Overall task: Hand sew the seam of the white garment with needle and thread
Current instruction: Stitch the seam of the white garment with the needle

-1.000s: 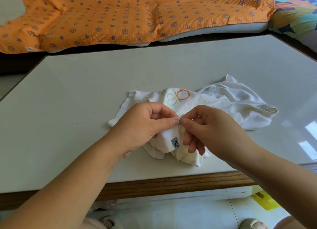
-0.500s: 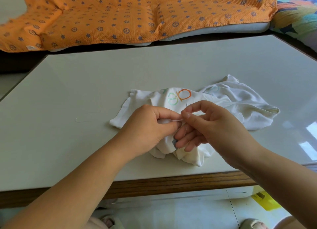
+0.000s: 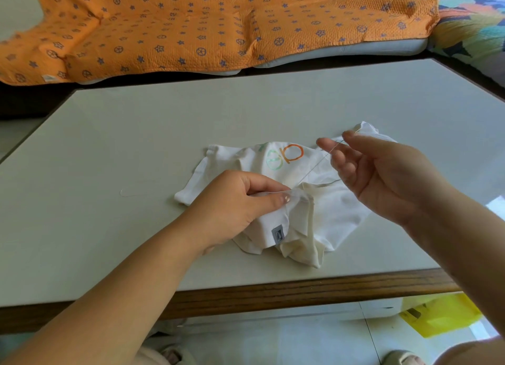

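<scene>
A crumpled white garment (image 3: 322, 220) with orange and green printed letters and a small grey label lies near the table's front edge. My left hand (image 3: 235, 209) pinches a fold of its seam between thumb and fingers. My right hand (image 3: 377, 173) is raised above the garment's right side, thumb and forefinger closed on the needle end, too small to see clearly. A thin pale thread (image 3: 317, 165) runs taut from the pinched seam up to those fingertips.
The pale table (image 3: 136, 135) has a wooden front edge. A loose curl of thread (image 3: 134, 192) lies on it to the left of the garment. An orange patterned blanket (image 3: 205, 26) covers the seat behind. A yellow bag (image 3: 440, 315) lies on the floor.
My right hand has pulled away from the seam, up and to the right, drawing the thread out taut. My left hand stays pinching the fabric.
</scene>
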